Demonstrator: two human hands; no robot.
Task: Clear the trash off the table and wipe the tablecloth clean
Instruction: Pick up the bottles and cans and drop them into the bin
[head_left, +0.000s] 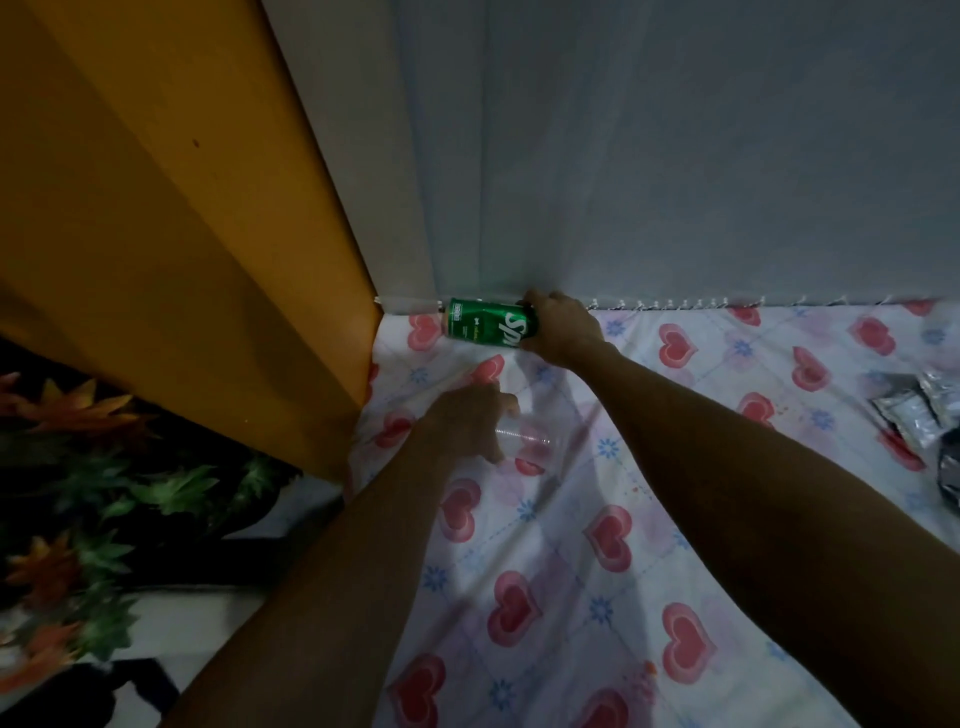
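Soda can (483, 325), green and tipped sideways, sits at the far edge of the heart-print tablecloth (571, 597) by the wall (675, 156), the right hand (563, 327) wrapped tight round its end. Just nearer than the can, the left hand (467, 423) clutches a clear plastic cup (524, 439) low over the cloth. Well right of the can, crumpled silver wrappers (919, 410) lie on that cloth.

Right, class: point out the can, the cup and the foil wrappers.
can (483, 325), head view, its green side.
cup (530, 446), head view, its clear wall near the rim.
wrappers (906, 415), head view, the crinkled silver foil.
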